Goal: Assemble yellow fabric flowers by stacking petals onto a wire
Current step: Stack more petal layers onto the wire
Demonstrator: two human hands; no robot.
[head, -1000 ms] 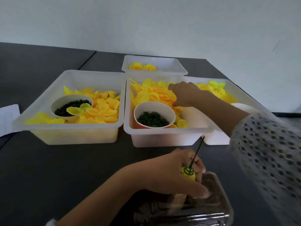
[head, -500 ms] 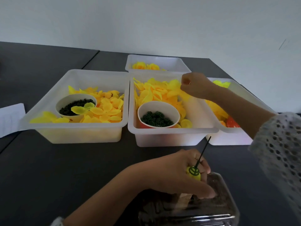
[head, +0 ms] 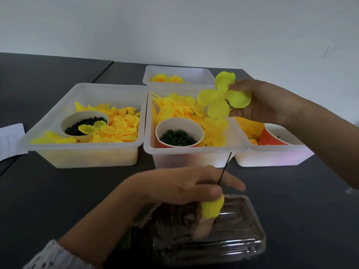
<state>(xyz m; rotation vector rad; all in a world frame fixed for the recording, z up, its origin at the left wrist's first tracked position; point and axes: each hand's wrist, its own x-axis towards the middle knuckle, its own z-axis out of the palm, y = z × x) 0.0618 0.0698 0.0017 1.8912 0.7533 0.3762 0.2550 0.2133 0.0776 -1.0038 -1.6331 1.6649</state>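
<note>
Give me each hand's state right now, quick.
Left hand: holding the wire with a yellow bud.
Right hand: pinching a yellow petal piece.

No readable text, labels, brands or numbers from my end. Only candidate is the white paper sheet (head: 10,139) at the left edge of the dark table (head: 58,191); if there's print on it, it's too faint and small for me to make out. Red paper cup (head: 272,139) in the right bin shows pale specks, not legible characters.
</note>
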